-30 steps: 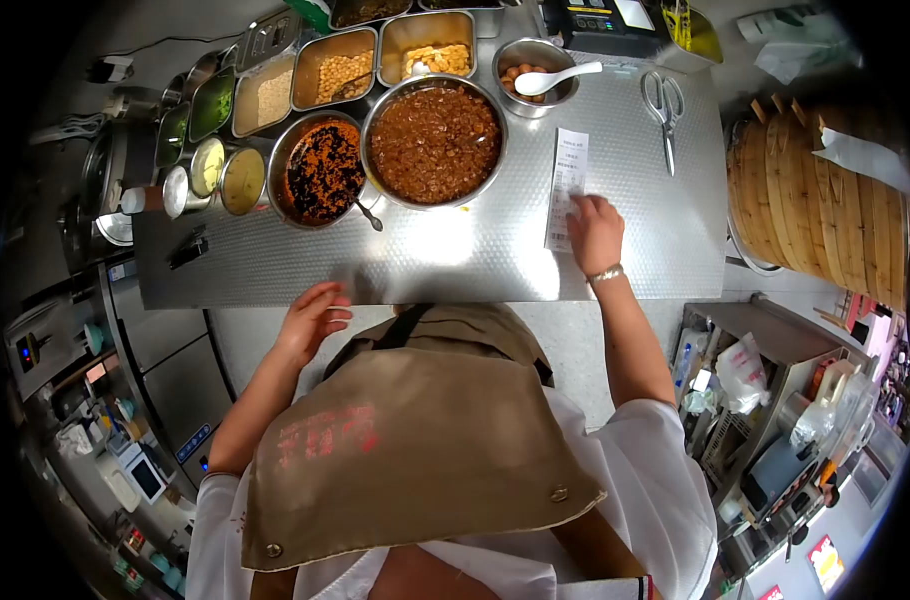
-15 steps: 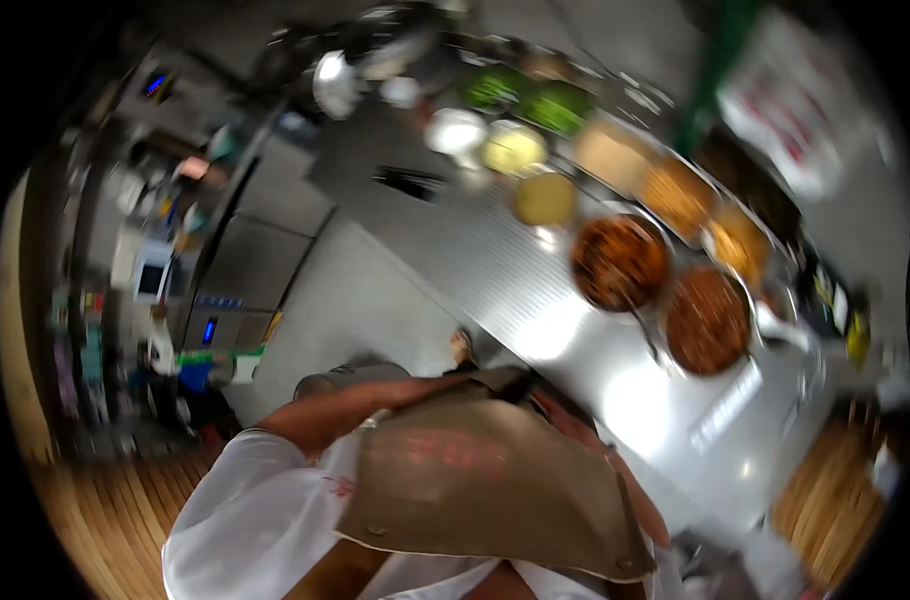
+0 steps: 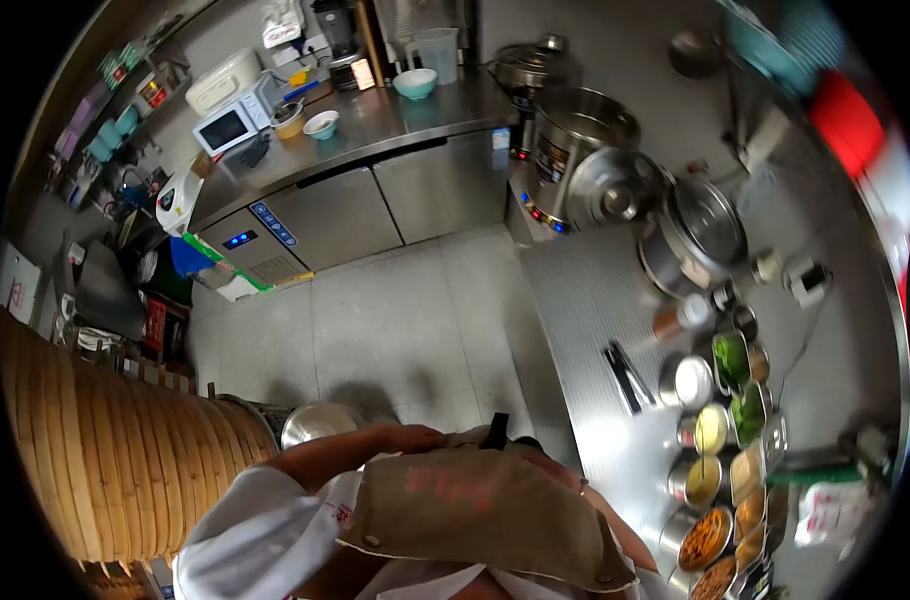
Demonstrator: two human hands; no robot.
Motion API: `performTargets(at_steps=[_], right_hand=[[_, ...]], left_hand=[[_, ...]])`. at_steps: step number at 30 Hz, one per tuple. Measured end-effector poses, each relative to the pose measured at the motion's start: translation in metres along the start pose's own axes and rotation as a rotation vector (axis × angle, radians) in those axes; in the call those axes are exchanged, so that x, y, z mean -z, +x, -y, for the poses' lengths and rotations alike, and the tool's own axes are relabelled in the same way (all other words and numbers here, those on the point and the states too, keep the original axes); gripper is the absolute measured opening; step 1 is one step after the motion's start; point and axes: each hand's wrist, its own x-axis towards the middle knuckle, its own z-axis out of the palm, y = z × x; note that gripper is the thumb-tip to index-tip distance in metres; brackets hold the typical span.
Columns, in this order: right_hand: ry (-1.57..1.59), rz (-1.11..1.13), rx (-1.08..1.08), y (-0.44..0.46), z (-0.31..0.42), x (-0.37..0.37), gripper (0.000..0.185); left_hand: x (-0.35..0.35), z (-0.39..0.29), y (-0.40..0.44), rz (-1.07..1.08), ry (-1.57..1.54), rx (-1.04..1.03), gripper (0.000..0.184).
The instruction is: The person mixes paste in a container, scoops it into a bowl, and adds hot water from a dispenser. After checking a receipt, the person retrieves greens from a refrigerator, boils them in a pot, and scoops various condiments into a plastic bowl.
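Note:
My left hand (image 3: 411,438) is at my waist, by the top edge of the brown apron (image 3: 475,530) that I wear over a white shirt. The apron bib hides part of it, and its fingers do not show well enough to tell their shape. On the other side, my right hand (image 3: 553,474) rests low against the apron, its fingers mostly covered. A black strap (image 3: 497,430) sticks up between the two hands. Black tongs (image 3: 629,376) lie on the steel worktop to the right, apart from both hands.
Food tubs and pans, such as a pan of orange-brown food (image 3: 705,540), line the right worktop (image 3: 575,310). Large steel pots (image 3: 585,120) stand at the back. A steel counter (image 3: 375,125) bears a microwave (image 3: 225,130). Stacked bamboo steamers (image 3: 125,450) rise at left.
My view has swung left, so the food worktop now sits at the right and the back counter and pots show ahead. Both hands stay near my waist.

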Motion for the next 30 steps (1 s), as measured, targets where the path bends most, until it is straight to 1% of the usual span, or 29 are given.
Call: performTargets(at_steps=[1,2,3,4,5,6,7,9,10,11,12,13,14,15,17,19,21,23,24,25,26,27,29,30], right_hand=[[0.002,-0.011,-0.028,0.025,0.015,0.008,0.049],[-0.048,-0.040,-0.050,0.043,0.041,0.013,0.049],[-0.098,-0.068,-0.074,0.062,0.068,0.017,0.050],[-0.214,-0.083,-0.041,0.072,0.148,0.007,0.052],[-0.331,-0.091,-0.006,0.089,0.195,0.006,0.053],[-0.360,-0.139,0.075,0.119,0.199,0.018,0.047],[-0.327,-0.132,0.081,0.145,0.215,0.031,0.046],[-0.252,-0.115,0.081,0.194,0.252,0.057,0.044],[-0.242,-0.093,0.105,0.222,0.269,0.069,0.043],[-0.250,-0.067,0.103,0.250,0.279,0.082,0.042],[-0.254,-0.042,0.102,0.280,0.288,0.097,0.041],[-0.252,-0.019,0.104,0.313,0.301,0.113,0.040],[-0.291,-0.035,0.135,0.346,0.305,0.124,0.038],[-0.279,-0.027,0.095,0.373,0.319,0.129,0.038],[-0.268,-0.033,0.004,0.424,0.357,0.146,0.040],[-0.236,-0.019,0.021,0.463,0.380,0.159,0.038],[-0.167,-0.046,0.016,0.497,0.391,0.168,0.037],[-0.188,-0.061,-0.080,0.517,0.397,0.174,0.037],[-0.219,-0.086,-0.120,0.525,0.396,0.175,0.037],[-0.249,-0.117,-0.165,0.530,0.393,0.175,0.037],[-0.276,-0.132,-0.219,0.536,0.390,0.175,0.032],[-0.184,-0.193,-0.298,0.539,0.407,0.170,0.034],[-0.233,-0.234,-0.298,0.551,0.394,0.163,0.034],[-0.298,-0.255,-0.311,0.556,0.401,0.158,0.033]], left_hand=[[0.016,-0.008,-0.008,0.007,-0.145,0.147,0.052],[0.038,0.002,-0.003,0.020,-0.189,0.143,0.053],[0.058,0.006,-0.002,-0.112,-0.198,0.065,0.053],[0.079,0.011,-0.002,-0.250,-0.207,-0.008,0.052],[0.097,0.015,-0.001,-0.393,-0.218,-0.076,0.052],[0.126,0.006,-0.003,-0.430,-0.179,-0.034,0.052],[0.155,0.001,0.000,-0.513,-0.118,-0.046,0.049],[0.222,-0.028,0.001,-0.606,-0.118,0.050,0.048],[0.260,-0.028,0.011,-0.656,-0.135,0.000,0.049],[0.297,-0.028,0.020,-0.705,-0.147,-0.049,0.049],[0.331,-0.044,0.022,-0.796,-0.125,-0.016,0.049],[0.370,-0.045,0.031,-0.802,-0.055,0.001,0.051],[0.405,-0.046,0.040,-0.832,0.023,0.062,0.054],[0.439,-0.048,0.048,-0.840,0.104,0.124,0.056],[0.505,-0.057,0.065,-0.880,0.253,0.144,0.059],[0.578,-0.051,0.091,-0.938,0.295,0.133,0.060],[0.650,-0.052,0.116,-1.088,0.394,0.146,0.059],[0.713,-0.042,0.144,-1.188,0.446,0.111,0.058],[0.736,-0.044,0.150,-1.244,0.542,0.061,0.059],[0.768,-0.033,0.159,-1.227,0.631,0.055,0.062],[0.784,-0.027,0.169,-1.338,0.809,0.075,0.064],[0.801,-0.030,0.169,-1.266,0.847,0.145,0.066],[0.820,-0.030,0.173,-1.278,0.981,0.218,0.066],[0.830,-0.019,0.175,-1.253,1.014,0.183,0.065]])
